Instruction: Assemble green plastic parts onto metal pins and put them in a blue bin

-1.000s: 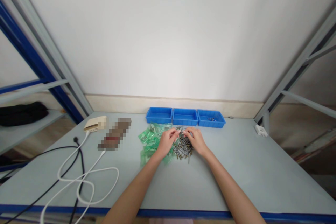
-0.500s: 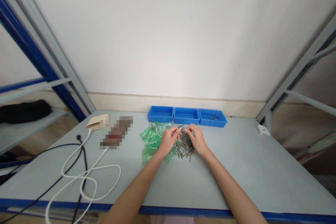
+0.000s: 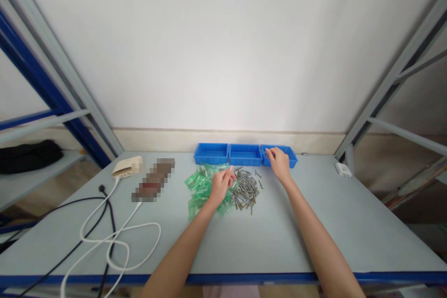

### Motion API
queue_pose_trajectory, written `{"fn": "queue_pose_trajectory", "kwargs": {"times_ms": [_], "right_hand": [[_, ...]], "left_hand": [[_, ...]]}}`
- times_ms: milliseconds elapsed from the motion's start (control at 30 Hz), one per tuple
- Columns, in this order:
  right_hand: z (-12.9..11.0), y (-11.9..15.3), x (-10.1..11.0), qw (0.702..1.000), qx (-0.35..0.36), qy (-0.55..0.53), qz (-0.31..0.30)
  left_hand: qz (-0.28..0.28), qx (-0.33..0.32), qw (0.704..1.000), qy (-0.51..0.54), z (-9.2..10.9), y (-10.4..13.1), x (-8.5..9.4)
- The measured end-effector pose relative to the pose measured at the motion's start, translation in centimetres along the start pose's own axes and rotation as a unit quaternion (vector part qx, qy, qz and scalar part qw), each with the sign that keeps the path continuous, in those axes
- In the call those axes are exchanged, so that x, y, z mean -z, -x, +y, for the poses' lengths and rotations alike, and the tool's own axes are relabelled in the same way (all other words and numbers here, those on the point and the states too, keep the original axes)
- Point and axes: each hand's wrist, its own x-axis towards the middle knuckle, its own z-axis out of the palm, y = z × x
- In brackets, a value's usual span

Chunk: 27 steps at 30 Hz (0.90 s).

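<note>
A pile of small metal screw-like pieces [image 3: 246,191] lies on the grey table, with green plastic bags [image 3: 200,195] against its left side. My left hand [image 3: 222,183] is over the bags at the pile's left edge, fingers bent together; whatever they may hold is too small to make out. My right hand [image 3: 278,162] reaches over the front of the right blue bin [image 3: 291,156], its fingers closed and their tips above the bin. What it holds, if anything, is hidden. The middle blue bin [image 3: 245,155] and left blue bin [image 3: 211,153] adjoin it.
On the left are a cream box [image 3: 122,166], a blurred-out flat object [image 3: 153,180], a looped white cable [image 3: 127,228] and black cables [image 3: 112,219]. A small white block [image 3: 343,170] sits at the far right. Metal posts flank the table.
My right hand has left the pile and moved right and away from me to the right bin. My left hand stays near the bags, now apart from the right. The view has shifted slightly.
</note>
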Motion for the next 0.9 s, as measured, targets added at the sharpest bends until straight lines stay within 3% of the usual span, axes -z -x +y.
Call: {"fn": "queue_pose_trajectory", "kwargs": {"times_ms": [100, 200, 267, 333, 400, 467, 633, 900], "right_hand": [[3.0, -1.7, 1.1, 0.984, -0.051, 0.165, 0.033], [3.8, -1.6, 1.8, 0.973, -0.063, 0.208, 0.074], [3.0, -0.7, 1.6, 0.984, -0.043, 0.167, 0.044], [1.3, 0.7, 0.7, 0.994, 0.013, 0.102, -0.047], [-0.5, 2.2, -0.6, 0.986, 0.081, 0.067, -0.131], [-2.0, 3.5, -1.9, 0.976, 0.116, 0.076, -0.167], [-3.1, 4.5, -3.4, 0.974, 0.103, 0.110, -0.168], [-2.8, 4.5, -3.1, 0.986, 0.047, 0.041, -0.157]], "left_hand": [[0.000, -0.003, 1.000, -0.005, 0.0, -0.1, 0.0], [0.000, -0.007, 1.000, -0.010, 0.1, -0.1, 0.0], [0.001, -0.007, 1.000, -0.009, 0.1, -0.1, -0.1], [-0.003, -0.010, 1.000, -0.007, 0.1, -0.1, -0.3], [-0.010, -0.012, 1.000, -0.008, 0.1, -0.1, -0.3], [-0.017, -0.012, 1.000, -0.011, 0.1, 0.0, -0.3], [-0.019, -0.009, 1.000, -0.019, 0.0, 0.1, -0.1], [-0.027, -0.010, 0.999, -0.030, -0.1, 0.0, -0.3]]}}
